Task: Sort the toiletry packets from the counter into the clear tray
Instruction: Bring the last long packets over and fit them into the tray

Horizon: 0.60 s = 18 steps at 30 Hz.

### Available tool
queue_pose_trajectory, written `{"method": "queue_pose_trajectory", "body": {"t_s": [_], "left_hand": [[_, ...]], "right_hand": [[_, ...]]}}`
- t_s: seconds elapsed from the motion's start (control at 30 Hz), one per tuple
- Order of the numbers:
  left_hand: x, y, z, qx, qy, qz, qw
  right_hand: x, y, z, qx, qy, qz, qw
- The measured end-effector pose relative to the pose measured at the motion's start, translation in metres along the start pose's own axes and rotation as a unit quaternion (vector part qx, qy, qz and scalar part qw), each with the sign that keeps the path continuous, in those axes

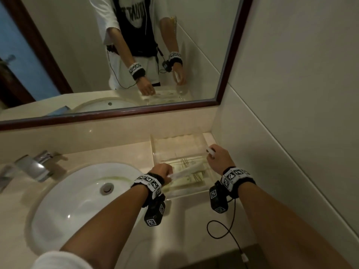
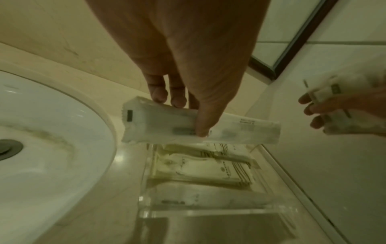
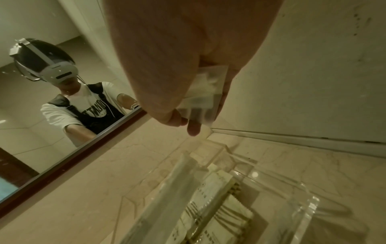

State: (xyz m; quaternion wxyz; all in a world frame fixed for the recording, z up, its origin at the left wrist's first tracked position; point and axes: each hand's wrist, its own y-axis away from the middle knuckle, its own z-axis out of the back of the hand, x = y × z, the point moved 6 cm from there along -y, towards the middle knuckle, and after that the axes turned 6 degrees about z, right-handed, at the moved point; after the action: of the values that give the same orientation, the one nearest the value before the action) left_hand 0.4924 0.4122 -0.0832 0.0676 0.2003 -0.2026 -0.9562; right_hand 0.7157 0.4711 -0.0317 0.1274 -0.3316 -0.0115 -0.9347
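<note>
You hold a white packet (image 2: 200, 125) with a small black bar over a clear tray (image 1: 158, 150) of cream packets (image 2: 208, 170) printed with dark lines, beside a white sink (image 1: 68, 200), a beige counter (image 1: 184, 220) and a dark red-brown mirror frame (image 1: 116, 112).

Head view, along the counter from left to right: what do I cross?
Faucet → sink basin → left hand gripping a long packet → clear tray → right hand holding small packets.

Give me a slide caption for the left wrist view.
Left hand holds a long white packet above the clear tray of packets.
</note>
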Motion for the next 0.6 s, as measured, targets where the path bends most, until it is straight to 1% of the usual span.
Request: {"method": "queue_pose_trajectory", "body": {"t_s": [0.23, 0.37, 0.6], "left_hand": [[-0.01, -0.014, -0.031, 0.026, -0.023, -0.01, 0.999], [-0.017, -0.021, -0.049, 0.042, -0.039, -0.023, 0.998], [-0.021, -0.025, -0.064, 0.058, -0.097, -0.025, 0.993]], "right_hand": [[-0.01, -0.001, -0.003, 0.016, -0.004, -0.029, 0.999], [-0.015, -0.003, -0.003, 0.014, -0.006, -0.034, 0.999], [-0.017, -0.008, -0.01, 0.029, -0.015, -0.044, 0.999]]}}
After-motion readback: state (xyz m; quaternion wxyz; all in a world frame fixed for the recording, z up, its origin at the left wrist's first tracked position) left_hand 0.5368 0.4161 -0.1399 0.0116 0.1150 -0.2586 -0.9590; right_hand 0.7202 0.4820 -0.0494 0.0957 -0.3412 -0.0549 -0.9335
